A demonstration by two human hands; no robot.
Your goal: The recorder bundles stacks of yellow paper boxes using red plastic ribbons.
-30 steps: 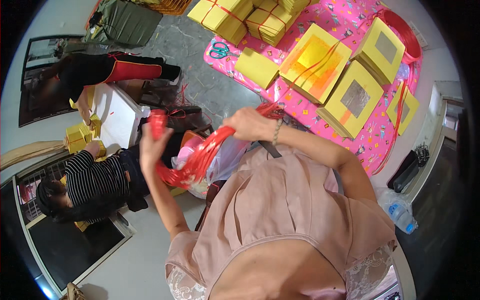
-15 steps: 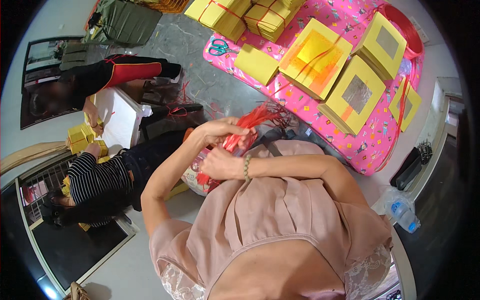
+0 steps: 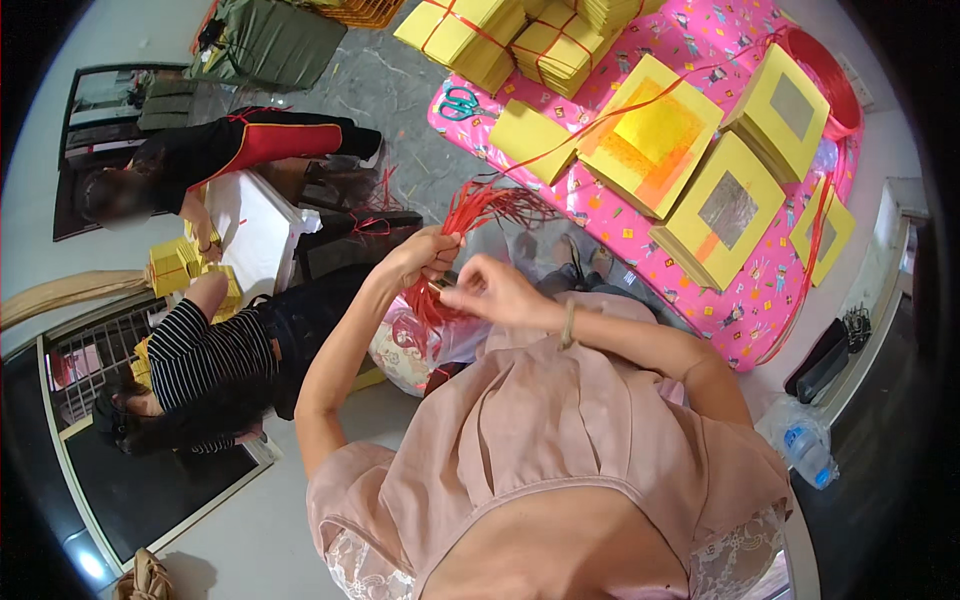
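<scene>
Above my lap, my left hand (image 3: 424,256) is closed around the middle of a bundle of red plastic strings (image 3: 432,308). Loose string ends fan out above the fist, and the rest hangs below it. Close beside the bundle is my right hand (image 3: 505,293), its fingers partly curled, with a gap between thumb and fingertips. I make out nothing held in it. A small dark, shiny thing shows at its thumb tip, too small to name.
Ahead to the right, a pink patterned table (image 3: 735,310) bears yellow paper stacks (image 3: 640,135), teal-handled scissors (image 3: 461,104) and a red ribbon coil (image 3: 815,85). At left, two people work beside a white-topped table (image 3: 258,225). A bagged bottle (image 3: 810,455) is at right.
My right hand has come off the lower part of the string bundle and moved right, its fingers loosening. My left hand keeps its grip, with the bundle now more upright. The view has shifted slightly.
</scene>
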